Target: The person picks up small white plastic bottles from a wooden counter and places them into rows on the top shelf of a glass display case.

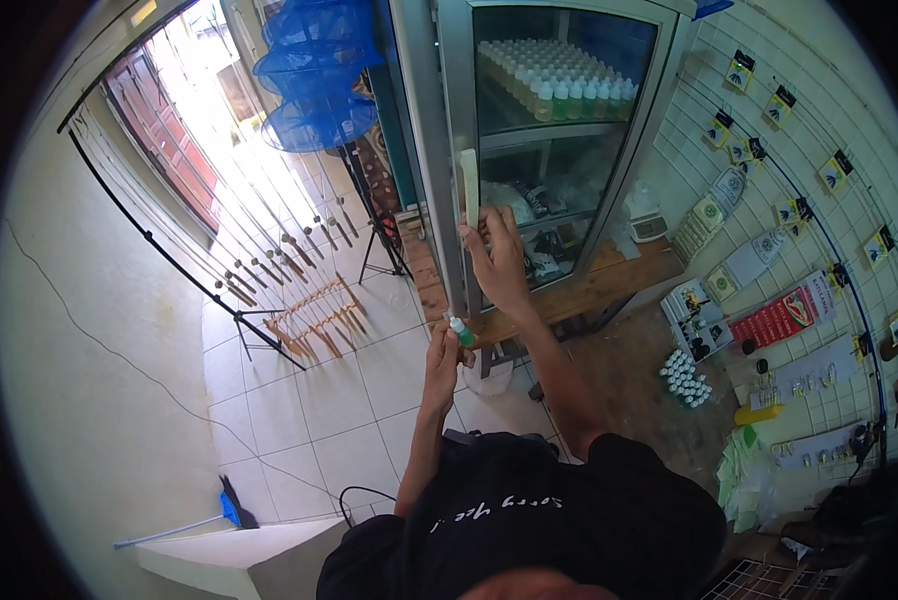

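My left hand (pixel 441 360) holds a small plastic dropper bottle (pixel 462 331) with a white cap and green liquid, low in front of the cabinet. With its fingers curled around the pale vertical handle (pixel 469 184), my right hand (pixel 498 255) grips the door of a metal-framed glass cabinet (pixel 460 82). Behind the glass, the upper shelf carries dense rows of white-capped bottles (pixel 561 86), some green and some pale amber. Clear plastic bags and dark packets lie on the lower shelves, partly hidden by reflections and my right hand.
The cabinet stands on a wooden bench (pixel 569 300). A kitchen scale (pixel 646 225) sits right of it. White-capped bottles (pixel 685 379) cluster on the brown surface at right, below a wire grid with hanging packets. Tripods, blue mesh nets (pixel 318 75) and a wooden rack (pixel 318 319) stand left.
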The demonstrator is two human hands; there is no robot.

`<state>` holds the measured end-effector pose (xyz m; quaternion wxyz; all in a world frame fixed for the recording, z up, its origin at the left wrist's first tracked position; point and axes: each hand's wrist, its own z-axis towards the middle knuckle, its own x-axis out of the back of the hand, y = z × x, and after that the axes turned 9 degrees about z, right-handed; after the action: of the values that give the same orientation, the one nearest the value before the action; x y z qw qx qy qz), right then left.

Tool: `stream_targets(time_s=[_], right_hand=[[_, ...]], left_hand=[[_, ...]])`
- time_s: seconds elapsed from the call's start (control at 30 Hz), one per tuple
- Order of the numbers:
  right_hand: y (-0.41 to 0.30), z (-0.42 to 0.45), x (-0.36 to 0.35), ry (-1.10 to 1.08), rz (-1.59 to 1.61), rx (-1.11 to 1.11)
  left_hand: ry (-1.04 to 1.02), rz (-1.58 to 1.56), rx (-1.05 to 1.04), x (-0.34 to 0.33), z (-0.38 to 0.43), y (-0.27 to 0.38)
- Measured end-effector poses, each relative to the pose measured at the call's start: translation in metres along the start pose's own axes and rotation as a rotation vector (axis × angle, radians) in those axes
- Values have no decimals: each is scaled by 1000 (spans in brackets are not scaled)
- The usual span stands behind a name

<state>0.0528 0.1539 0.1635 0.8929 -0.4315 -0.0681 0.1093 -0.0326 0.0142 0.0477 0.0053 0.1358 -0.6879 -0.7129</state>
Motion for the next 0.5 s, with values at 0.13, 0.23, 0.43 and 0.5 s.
stream_targets(time_s=[0.13,0.23,0.43,0.5], right_hand=[[-5,-16,11,-31,25,-29],[-10,-28,30,-96,67,-41],[-52,-61,88,-125,108,-110],[-73,-72,110,-75,322,-284]], left_hand=[[16,-11,-12,-6,5,3],[-38,3,-77,-6,12,4],[-75,9,-61,-17,27,25],[-104,57,-109,-17,38,32]])
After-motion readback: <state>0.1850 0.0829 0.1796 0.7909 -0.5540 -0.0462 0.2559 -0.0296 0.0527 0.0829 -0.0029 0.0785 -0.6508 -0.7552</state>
